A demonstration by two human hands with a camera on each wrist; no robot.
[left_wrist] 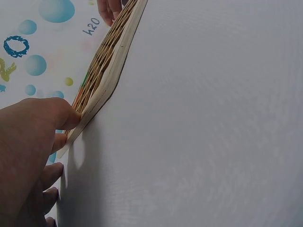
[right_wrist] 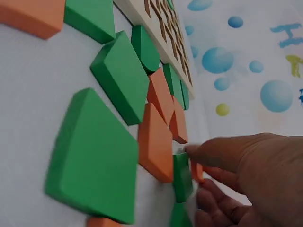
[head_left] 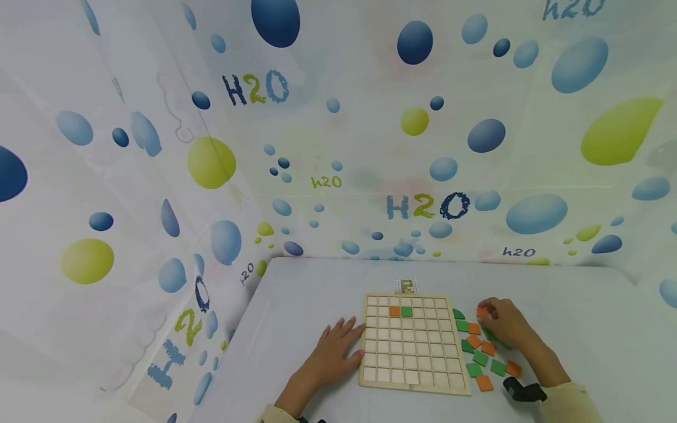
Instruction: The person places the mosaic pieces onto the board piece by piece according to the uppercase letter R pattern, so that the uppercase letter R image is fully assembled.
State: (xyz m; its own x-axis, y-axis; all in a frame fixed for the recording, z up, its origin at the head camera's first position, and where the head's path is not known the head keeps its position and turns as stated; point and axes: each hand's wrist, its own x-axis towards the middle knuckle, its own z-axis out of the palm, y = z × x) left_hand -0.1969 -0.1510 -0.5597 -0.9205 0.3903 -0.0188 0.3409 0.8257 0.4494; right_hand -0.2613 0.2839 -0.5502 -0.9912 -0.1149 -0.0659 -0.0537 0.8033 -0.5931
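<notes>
A square wooden grid board (head_left: 415,388) lies on the table, with one orange tile (head_left: 395,311) and one green tile (head_left: 406,311) side by side in its second row. My left hand (head_left: 334,352), fingers spread, touches the board's left edge; up close, the thumb (left_wrist: 66,116) rests against the wooden rim (left_wrist: 113,75). Off the board's right side, my right hand (head_left: 506,323) pinches an orange tile (head_left: 482,312) between thumb and fingertips. The same tile (right_wrist: 197,171) shows only partly in the right wrist view, behind the fingers. Loose green tiles (right_wrist: 94,161) and orange tiles (right_wrist: 155,142) lie around it.
A small printed pattern card (head_left: 406,285) lies just beyond the board's far edge. Several loose tiles (head_left: 480,358) are scattered along the board's right side. A black strap-like piece (head_left: 522,390) is at the right wrist. Behind the table (head_left: 317,279) hangs a dotted sheet (head_left: 365,135).
</notes>
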